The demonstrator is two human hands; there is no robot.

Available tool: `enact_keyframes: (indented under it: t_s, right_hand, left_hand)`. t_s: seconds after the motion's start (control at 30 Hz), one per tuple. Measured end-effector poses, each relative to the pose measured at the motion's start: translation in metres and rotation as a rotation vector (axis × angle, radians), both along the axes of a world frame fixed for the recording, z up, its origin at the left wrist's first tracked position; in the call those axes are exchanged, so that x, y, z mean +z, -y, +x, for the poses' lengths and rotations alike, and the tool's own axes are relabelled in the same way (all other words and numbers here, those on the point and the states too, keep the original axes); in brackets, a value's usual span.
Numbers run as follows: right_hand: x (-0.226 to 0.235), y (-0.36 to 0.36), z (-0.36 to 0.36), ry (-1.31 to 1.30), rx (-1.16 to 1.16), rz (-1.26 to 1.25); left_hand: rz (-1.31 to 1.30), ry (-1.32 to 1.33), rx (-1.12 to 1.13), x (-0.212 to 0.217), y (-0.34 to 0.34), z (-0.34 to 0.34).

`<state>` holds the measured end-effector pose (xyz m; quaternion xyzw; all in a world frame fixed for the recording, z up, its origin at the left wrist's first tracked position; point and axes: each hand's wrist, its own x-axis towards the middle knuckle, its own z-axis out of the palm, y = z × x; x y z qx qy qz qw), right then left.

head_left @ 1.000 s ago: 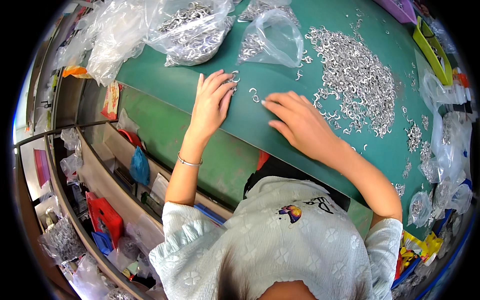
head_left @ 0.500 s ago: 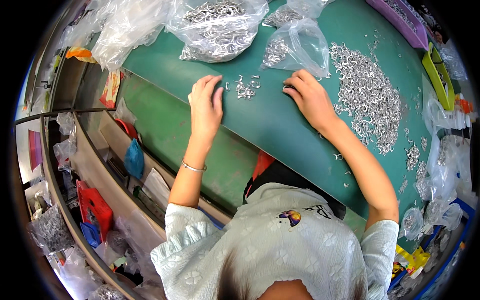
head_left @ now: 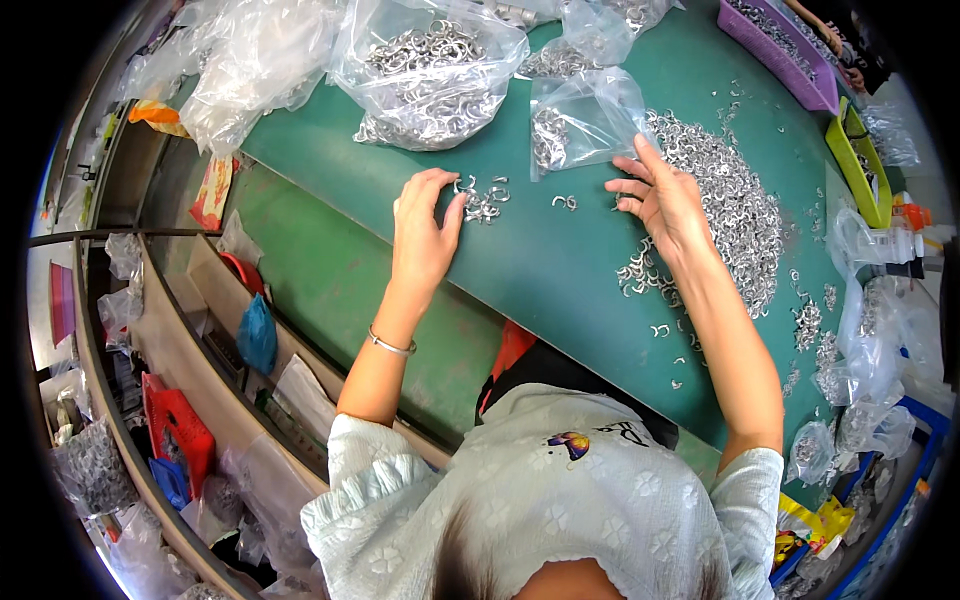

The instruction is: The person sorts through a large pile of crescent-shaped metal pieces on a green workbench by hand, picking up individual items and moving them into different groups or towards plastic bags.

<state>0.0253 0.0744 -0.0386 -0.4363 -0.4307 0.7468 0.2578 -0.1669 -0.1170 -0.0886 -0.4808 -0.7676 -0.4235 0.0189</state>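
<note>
Small silver metal hooks, curved like rings with a gap, lie on the green table (head_left: 560, 260). My left hand (head_left: 425, 235) rests at a little group of hooks (head_left: 484, 203), thumb and fingers apart, fingertips beside the nearest pieces. My right hand (head_left: 672, 205) hovers at the left edge of the large hook pile (head_left: 735, 200), fingers spread. A bit of metal shows by its lower fingertips; whether they touch it is unclear. Between my hands lie a couple of loose hooks (head_left: 565, 202). A clear plastic bag (head_left: 600, 115) with some hooks inside lies just beyond my right fingers.
A big clear bag of hooks (head_left: 430, 95) stands at the back, beside crumpled plastic bags (head_left: 255, 60). Purple (head_left: 780, 55) and lime-green (head_left: 862, 165) bins line the far right. Left of the table are wooden shelf dividers (head_left: 185, 365) and a red plastic bin (head_left: 180, 425).
My right hand has moved right to the pile, its fingers spreading out. Loose hooks now lie where it was, and more are scattered along the pile's near left edge. My left hand stays by the small group.
</note>
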Motion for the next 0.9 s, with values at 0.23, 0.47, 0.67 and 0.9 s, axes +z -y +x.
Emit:
enact_keyframes:
  t_s: [0.23, 0.47, 0.67, 0.9]
  right_hand:
    - [0.005, -0.031, -0.019, 0.217, 0.162, 0.244]
    - [-0.022, -0.02, -0.068, 0.146, 0.275, 0.586]
    - [-0.026, -0.018, -0.087, 0.117, 0.214, 0.574]
    - [-0.017, -0.011, -0.047, 0.183, 0.172, 0.697]
  left_hand:
    - [-0.107, -0.079, 0.04, 0.0, 0.002, 0.002]
    - [-0.101, -0.109, 0.045, -0.004, 0.003, 0.003]
    - [-0.168, -0.15, 0.022, 0.0, 0.007, 0.005]
    - [-0.161, -0.144, -0.191, 0.008, -0.01, 0.017]
